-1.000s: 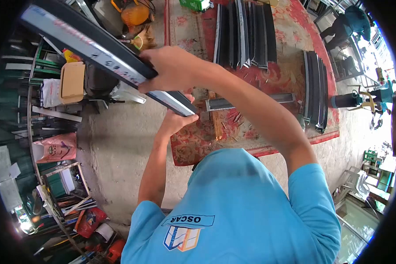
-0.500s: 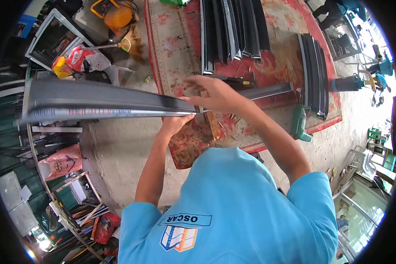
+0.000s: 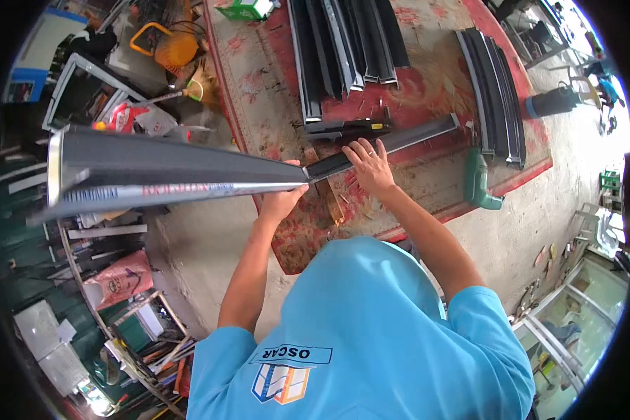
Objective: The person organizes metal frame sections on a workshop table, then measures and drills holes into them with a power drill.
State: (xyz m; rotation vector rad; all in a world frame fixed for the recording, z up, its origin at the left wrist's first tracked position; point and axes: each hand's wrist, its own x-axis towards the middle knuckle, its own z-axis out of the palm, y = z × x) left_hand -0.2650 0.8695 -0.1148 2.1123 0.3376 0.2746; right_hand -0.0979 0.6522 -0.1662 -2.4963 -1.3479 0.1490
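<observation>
My left hand [image 3: 282, 201] is closed round the near end of a long dark grey aluminium profile [image 3: 168, 161], which reaches out to the left above the floor. A protective film strip with blue and red lettering runs along its lower side. Its near end meets a second, shorter dark aluminium profile [image 3: 423, 137] on the carpet, pointing right. My right hand [image 3: 371, 166] lies over this second profile with its fingers curled across it, close to the joint. A wooden strip [image 3: 329, 201] lies on the carpet beneath the meeting ends.
A stack of dark profiles [image 3: 346, 49] lies ahead on the red patterned carpet [image 3: 434, 63], with another stack [image 3: 493, 98] at right. A green power drill [image 3: 481, 183] lies near the right carpet edge. A black tool [image 3: 348, 129] lies ahead of my hands. A cluttered rack [image 3: 84, 280] stands left.
My right hand has come down from above the joint and moved right, onto the shorter profile. The left hand still holds the long profile. The view has shifted slightly.
</observation>
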